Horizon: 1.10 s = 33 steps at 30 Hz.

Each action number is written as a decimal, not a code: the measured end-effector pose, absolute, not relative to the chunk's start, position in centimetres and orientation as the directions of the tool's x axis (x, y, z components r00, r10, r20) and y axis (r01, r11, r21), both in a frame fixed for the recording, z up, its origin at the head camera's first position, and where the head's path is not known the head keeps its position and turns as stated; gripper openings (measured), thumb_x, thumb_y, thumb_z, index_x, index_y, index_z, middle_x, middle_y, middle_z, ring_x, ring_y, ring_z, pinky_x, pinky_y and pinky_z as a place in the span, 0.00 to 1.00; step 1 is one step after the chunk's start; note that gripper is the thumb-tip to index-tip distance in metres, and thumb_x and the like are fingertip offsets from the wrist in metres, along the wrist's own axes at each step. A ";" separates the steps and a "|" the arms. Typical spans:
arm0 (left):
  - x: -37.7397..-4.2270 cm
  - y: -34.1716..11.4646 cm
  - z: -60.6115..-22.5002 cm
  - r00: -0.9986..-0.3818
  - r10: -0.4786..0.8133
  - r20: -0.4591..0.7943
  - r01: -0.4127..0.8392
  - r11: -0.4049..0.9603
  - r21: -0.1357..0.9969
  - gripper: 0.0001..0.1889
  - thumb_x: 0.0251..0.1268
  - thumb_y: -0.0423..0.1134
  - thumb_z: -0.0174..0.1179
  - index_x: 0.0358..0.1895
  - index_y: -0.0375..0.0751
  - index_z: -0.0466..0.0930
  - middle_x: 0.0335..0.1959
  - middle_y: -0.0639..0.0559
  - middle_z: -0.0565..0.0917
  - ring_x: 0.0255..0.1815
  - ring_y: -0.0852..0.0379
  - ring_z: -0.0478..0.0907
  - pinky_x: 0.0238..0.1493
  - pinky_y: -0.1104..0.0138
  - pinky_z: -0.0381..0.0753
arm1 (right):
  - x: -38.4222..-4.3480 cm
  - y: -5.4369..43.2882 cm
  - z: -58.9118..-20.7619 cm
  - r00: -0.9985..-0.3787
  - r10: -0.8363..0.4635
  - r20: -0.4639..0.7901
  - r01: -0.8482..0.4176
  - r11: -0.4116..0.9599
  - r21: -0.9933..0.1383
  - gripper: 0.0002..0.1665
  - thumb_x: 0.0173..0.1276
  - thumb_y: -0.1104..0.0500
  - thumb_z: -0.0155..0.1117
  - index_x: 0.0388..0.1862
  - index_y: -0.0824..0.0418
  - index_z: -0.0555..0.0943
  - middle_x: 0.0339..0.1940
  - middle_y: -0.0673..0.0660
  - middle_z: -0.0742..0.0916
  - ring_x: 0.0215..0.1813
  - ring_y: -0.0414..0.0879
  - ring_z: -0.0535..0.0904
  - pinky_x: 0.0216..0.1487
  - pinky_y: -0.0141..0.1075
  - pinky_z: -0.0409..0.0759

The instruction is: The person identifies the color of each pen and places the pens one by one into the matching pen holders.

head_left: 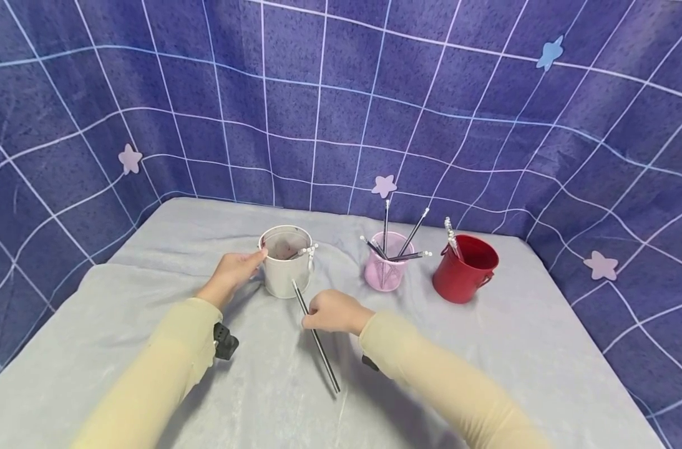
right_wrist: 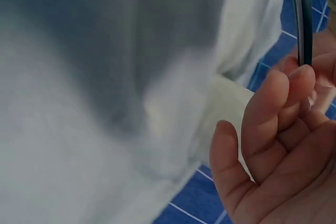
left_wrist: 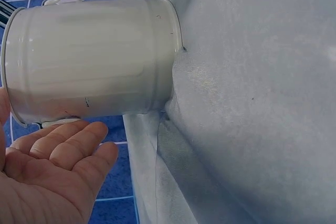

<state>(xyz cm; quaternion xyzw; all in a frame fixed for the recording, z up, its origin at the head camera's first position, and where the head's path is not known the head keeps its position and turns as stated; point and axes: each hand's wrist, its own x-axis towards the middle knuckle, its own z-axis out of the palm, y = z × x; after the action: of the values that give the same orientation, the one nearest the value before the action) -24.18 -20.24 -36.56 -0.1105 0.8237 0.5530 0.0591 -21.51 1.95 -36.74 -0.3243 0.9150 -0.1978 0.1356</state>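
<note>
A black-striped pencil (head_left: 326,362) with a white end slants in front of the white metal bucket (head_left: 281,277), its upper end overlapping the bucket's wall in the head view. My right hand (head_left: 336,311) pinches it around the middle between thumb and fingers. In the right wrist view, the fingertips meet on the dark shaft (right_wrist: 304,30), with the little finger held apart. At the bucket's left side, my left hand (head_left: 236,272) holds it by the rim. The left wrist view has fingers (left_wrist: 68,148) lying along its side by the handle mount. A few white-ended pencils lean inside the bucket.
Right of the white bucket stands a pink mesh cup (head_left: 384,280) with several black pencils sticking out. Beyond it is a red bucket (head_left: 455,280) with white-ended pencils at its left. A grey cloth (head_left: 206,399) covers the table; a blue gridded curtain (head_left: 341,112) hangs behind.
</note>
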 end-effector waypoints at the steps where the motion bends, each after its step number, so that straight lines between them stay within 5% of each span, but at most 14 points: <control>1: -24.2 -20.2 -36.6 -0.969 -0.115 -0.220 -0.247 0.367 0.897 0.31 0.73 0.52 0.47 0.61 0.22 0.69 0.61 0.27 0.72 0.63 0.37 0.70 0.69 0.51 0.63 | -21.5 2.0 -36.4 -0.751 -0.650 -0.117 -0.544 0.708 -0.450 0.19 0.57 0.54 0.59 0.09 0.50 0.66 0.09 0.41 0.68 0.17 0.37 0.62 0.17 0.28 0.61; 10: -24.1 -20.4 -36.5 -0.968 -0.110 -0.224 -0.249 0.372 0.894 0.32 0.73 0.53 0.47 0.61 0.22 0.68 0.60 0.27 0.71 0.64 0.36 0.68 0.70 0.49 0.60 | -21.4 1.7 -34.1 -0.726 -0.680 -0.098 -0.581 0.684 -0.441 0.18 0.58 0.56 0.59 0.11 0.51 0.68 0.09 0.41 0.68 0.17 0.36 0.63 0.19 0.27 0.62; 22: -24.1 -20.2 -36.6 -0.975 -0.108 -0.196 -0.222 0.365 0.904 0.30 0.73 0.51 0.48 0.59 0.22 0.71 0.62 0.28 0.70 0.61 0.36 0.71 0.67 0.52 0.66 | -22.1 3.1 -28.2 -0.556 -0.831 0.004 -0.649 0.432 -0.626 0.07 0.57 0.60 0.57 0.22 0.61 0.79 0.17 0.41 0.74 0.23 0.32 0.66 0.25 0.23 0.66; 27: -24.0 -20.3 -36.6 -0.975 -0.115 -0.188 -0.218 0.396 0.892 0.31 0.73 0.52 0.47 0.59 0.22 0.71 0.59 0.27 0.72 0.60 0.36 0.72 0.67 0.51 0.67 | -22.8 4.2 -26.2 -0.615 -0.788 0.029 -0.563 0.412 -0.716 0.07 0.58 0.60 0.60 0.22 0.60 0.79 0.16 0.42 0.74 0.22 0.35 0.63 0.23 0.26 0.62; 33: -24.0 -20.3 -36.4 -0.974 -0.106 -0.201 -0.227 0.407 0.885 0.32 0.73 0.53 0.46 0.60 0.21 0.69 0.60 0.27 0.72 0.62 0.36 0.71 0.68 0.51 0.64 | -23.7 4.9 -24.1 -0.713 -0.689 0.126 -0.488 0.360 -0.795 0.03 0.58 0.66 0.60 0.31 0.65 0.80 0.22 0.47 0.84 0.28 0.41 0.77 0.36 0.31 0.78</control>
<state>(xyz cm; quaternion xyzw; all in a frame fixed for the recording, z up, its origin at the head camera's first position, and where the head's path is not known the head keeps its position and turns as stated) -24.01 -20.28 -36.44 -0.0997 0.8368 0.5354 0.0566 -23.65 4.92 -24.07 -0.3605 0.8165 -0.4358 0.1154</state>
